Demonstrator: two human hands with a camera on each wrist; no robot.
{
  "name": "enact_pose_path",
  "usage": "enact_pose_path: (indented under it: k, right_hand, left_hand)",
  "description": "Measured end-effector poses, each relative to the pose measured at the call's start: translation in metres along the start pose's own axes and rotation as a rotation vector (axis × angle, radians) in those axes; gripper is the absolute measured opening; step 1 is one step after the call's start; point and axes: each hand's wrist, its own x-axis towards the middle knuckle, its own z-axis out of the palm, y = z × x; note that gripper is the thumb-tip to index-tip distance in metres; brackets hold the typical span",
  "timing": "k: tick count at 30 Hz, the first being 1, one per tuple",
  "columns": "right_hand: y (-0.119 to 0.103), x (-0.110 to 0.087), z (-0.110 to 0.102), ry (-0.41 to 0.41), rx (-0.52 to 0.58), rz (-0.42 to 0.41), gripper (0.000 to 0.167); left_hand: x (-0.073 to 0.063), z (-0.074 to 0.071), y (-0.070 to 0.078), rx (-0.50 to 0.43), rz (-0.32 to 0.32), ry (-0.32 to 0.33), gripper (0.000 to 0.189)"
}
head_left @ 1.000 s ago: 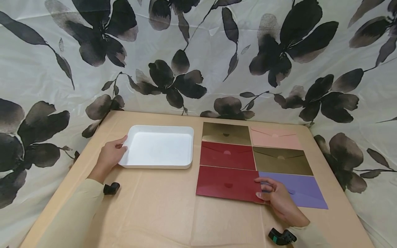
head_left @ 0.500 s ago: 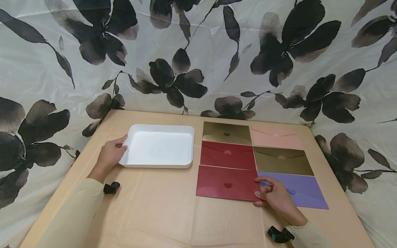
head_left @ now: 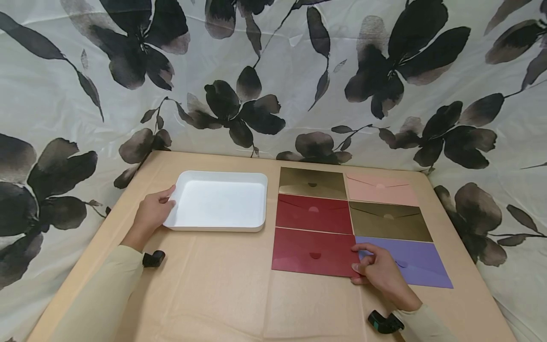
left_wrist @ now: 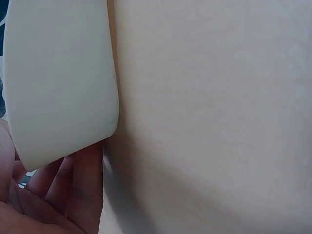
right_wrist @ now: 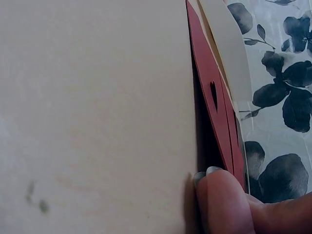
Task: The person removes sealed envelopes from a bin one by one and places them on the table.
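In the head view my left hand (head_left: 149, 216) holds a white shallow tray (head_left: 218, 202) by its left side. The left wrist view shows curled fingers (left_wrist: 85, 187) under the corner of that tray's wall. My right hand (head_left: 382, 275) pinches the right edge of the nearest red envelope (head_left: 312, 251), thumb and fingers at its lower right corner. Seen edge-on in the right wrist view, the red envelope (right_wrist: 212, 80) has its right end slightly raised above the table, with a dark shadow beneath. A purple envelope (head_left: 420, 263) lies partly behind the right hand.
Behind the held one lie another red envelope (head_left: 314, 216) and a gold envelope (head_left: 312, 184). The right column also has a gold-brown envelope (head_left: 389, 225) and a pink envelope (head_left: 378, 192). Flowered cloth (head_left: 299, 71) hangs behind the wooden table (head_left: 213, 285).
My right hand and wrist have shifted slightly, with the thumb a little higher on the red envelope's edge. The left hand and the tray stay put.
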Motion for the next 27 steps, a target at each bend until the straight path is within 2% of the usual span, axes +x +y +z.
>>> enact_pose_path:
  k: [5,19,27]
  right_hand:
    - [-0.0021,-0.0004,0.0011,0.004,-0.028,-0.001,0.05]
    - [-0.0061,0.0026,0.002,-0.005,-0.05,0.015,0.048]
    - [-0.0049,0.0022,0.0026,-0.002,-0.1,0.034,0.047]
  left_hand:
    - [-0.0011,-0.0005,0.0004,0.004,0.014,0.002,0.057]
    - [-0.0028,-0.0012,0.0013,0.009,0.009,0.001,0.056]
    - [-0.0022,-0.0004,0.0012,0.006,0.002,0.001,0.056]
